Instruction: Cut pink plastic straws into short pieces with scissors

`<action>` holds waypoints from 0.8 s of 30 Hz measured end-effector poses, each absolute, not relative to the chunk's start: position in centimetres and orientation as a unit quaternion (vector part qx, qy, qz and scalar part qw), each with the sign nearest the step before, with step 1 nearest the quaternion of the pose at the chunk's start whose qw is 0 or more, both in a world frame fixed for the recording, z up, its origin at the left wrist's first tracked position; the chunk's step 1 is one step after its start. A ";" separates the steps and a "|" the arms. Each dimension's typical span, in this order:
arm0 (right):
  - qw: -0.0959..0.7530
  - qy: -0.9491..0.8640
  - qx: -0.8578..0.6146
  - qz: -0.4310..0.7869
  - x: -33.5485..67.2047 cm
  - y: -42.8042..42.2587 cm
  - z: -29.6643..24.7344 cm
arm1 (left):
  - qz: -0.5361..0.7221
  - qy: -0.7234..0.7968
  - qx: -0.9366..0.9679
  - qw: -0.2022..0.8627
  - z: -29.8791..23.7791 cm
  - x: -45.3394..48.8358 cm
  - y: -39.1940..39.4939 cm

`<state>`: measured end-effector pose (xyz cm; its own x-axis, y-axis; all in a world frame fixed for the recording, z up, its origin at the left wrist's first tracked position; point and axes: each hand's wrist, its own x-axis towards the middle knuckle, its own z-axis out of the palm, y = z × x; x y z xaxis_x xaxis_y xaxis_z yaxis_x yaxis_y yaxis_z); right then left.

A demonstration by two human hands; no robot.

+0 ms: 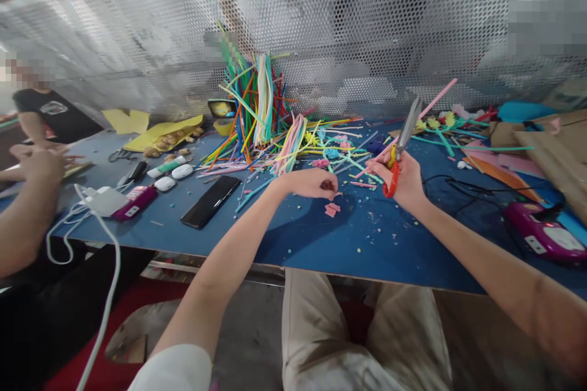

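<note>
My right hand (409,182) holds scissors (406,128) with red and yellow handles, blades pointing up and away. The same hand has a pink pipe cleaner (439,98), which sticks out past the blades towards the upper right. My left hand (312,183) is closed, its fingertips pinched low over the blue table (312,238); whatever they hold is too small to make out. Just below those fingertips lies a small pile of short pink pieces (332,210). Beyond my hands lie twisted yellow, blue and pink pipe cleaner shapes (331,153).
A tall bundle of coloured pipe cleaners (263,101) stands at the back by a perforated metal screen (330,30). Left are a phone (210,201), a white charger (106,200) and another person's arm (32,208). On the right are a purple power strip (543,235) and cardboard (557,153).
</note>
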<state>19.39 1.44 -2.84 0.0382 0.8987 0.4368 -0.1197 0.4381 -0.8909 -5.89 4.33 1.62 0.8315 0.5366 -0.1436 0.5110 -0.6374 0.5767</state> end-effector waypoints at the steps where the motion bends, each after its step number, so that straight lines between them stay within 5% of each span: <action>1: 0.629 -0.567 -0.349 0.401 19.4 1.4 -2.7 | 0.029 0.290 0.904 0.314 1.6 -5.9 4.3; 24: 0.586 -0.588 -0.349 0.434 18.7 0.0 -2.2 | 0.250 0.343 0.859 0.285 1.0 -3.8 3.9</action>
<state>18.68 -0.01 -2.15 -0.0683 0.9198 0.3863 -0.0985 0.3791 -0.9201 -3.83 3.91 0.99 0.6393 0.7321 0.2351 0.4466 -0.6024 0.6616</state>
